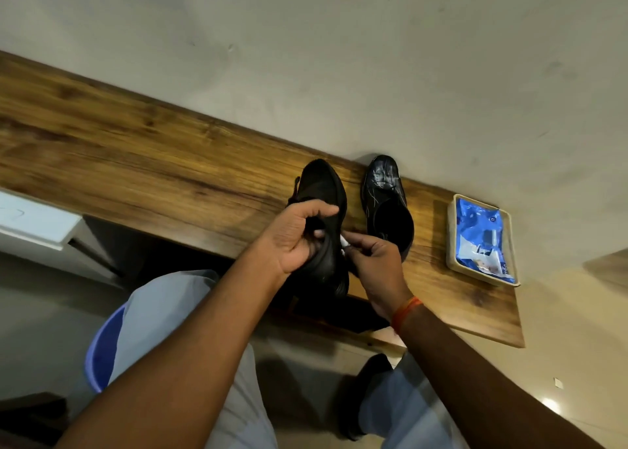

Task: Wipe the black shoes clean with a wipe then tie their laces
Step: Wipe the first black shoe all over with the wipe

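Note:
Two black shoes stand side by side on the wooden shelf [170, 163], toes towards the wall. My left hand [299, 238] grips the collar of the left black shoe [323, 183], fingers curled over its opening. My right hand [373, 258] pinches a small white wipe [345, 243] against that shoe's right side near the heel. The right black shoe [387, 197] stands untouched, its toe streaked with pale marks and its opening empty. A dark lace end hangs off the left shoe's far left side.
A beige tray [452, 234] holding a blue wipes packet [482, 241] sits on the shelf's right end. A blue bucket [102, 350] stands on the floor at lower left beside my knee. The wall rises directly behind the shelf.

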